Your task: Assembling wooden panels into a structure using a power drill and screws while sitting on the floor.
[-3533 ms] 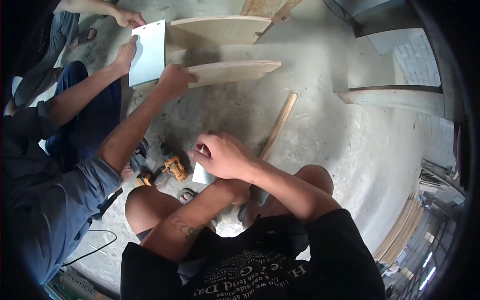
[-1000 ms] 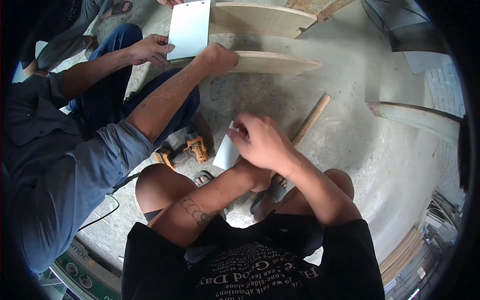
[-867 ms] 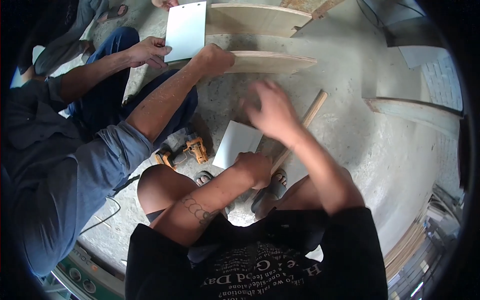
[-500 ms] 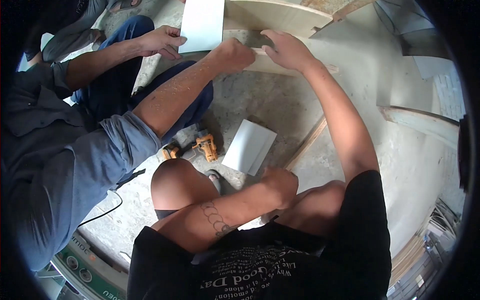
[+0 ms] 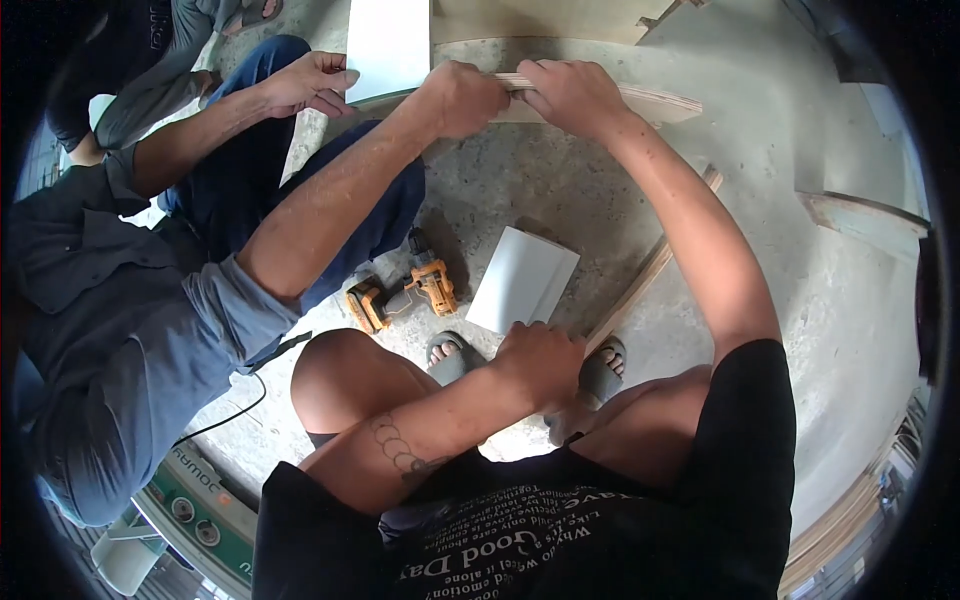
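My right hand (image 5: 575,97) is closed over the top edge of a curved plywood board (image 5: 660,103) at the far side. Just left of it, a co-worker's hand (image 5: 465,100) grips the same board. The co-worker's other hand (image 5: 310,85) is at the edge of a white panel (image 5: 388,45). Close to my body, my left hand (image 5: 542,365) is curled into a fist above my feet. Whatever its fingers may hold is hidden. Beside its knuckles appears the near end of a long wooden strip (image 5: 650,275), which slants away to the right.
A yellow cordless drill (image 5: 430,280) lies on the concrete floor left of a small white board (image 5: 523,280). A black cable (image 5: 230,420) runs near the co-worker. More curved plywood (image 5: 550,22) stands at the back, and another panel (image 5: 865,220) is at the right.
My right hand has come down onto the plywood board and closed on it; before, it hovered with fingers apart. My left fist has shifted slightly left. The whole view has moved a little.
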`<action>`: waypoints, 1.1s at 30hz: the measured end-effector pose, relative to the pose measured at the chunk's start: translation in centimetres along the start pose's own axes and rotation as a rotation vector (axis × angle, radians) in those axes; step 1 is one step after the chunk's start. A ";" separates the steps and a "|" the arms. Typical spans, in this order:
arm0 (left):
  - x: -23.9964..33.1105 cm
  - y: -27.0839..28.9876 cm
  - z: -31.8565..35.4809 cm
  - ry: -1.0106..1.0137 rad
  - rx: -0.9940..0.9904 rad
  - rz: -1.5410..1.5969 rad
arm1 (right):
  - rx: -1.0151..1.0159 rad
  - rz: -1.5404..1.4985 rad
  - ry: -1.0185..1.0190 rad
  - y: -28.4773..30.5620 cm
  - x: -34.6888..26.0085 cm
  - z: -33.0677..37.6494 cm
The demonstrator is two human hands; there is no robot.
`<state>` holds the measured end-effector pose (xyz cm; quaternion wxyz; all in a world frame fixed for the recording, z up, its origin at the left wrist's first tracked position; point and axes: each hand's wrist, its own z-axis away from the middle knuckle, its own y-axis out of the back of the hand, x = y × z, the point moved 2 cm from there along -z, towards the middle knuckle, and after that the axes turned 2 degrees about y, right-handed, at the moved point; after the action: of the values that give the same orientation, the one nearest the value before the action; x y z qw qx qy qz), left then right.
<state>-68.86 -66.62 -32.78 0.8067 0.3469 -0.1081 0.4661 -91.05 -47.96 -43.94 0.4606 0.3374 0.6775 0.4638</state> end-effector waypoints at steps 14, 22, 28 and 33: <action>0.8 0.2 -0.9 0.000 -0.071 -0.025 | -0.022 -0.007 -0.002 0.6 -0.5 -0.1; 2.2 -0.2 -0.7 -0.069 -0.053 0.000 | -0.112 -0.029 -0.053 0.4 -0.2 -0.5; 1.5 -1.2 -0.5 -0.045 -0.007 -0.056 | -0.093 0.000 -0.047 0.3 -0.1 -0.8; 1.3 -1.1 -0.4 -0.052 0.021 -0.064 | -0.052 -0.011 -0.051 0.3 -0.1 -0.7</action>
<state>-67.28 -65.83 -32.92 0.8144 0.3707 -0.1129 0.4320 -91.68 -48.18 -43.56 0.4888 0.3334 0.6551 0.4698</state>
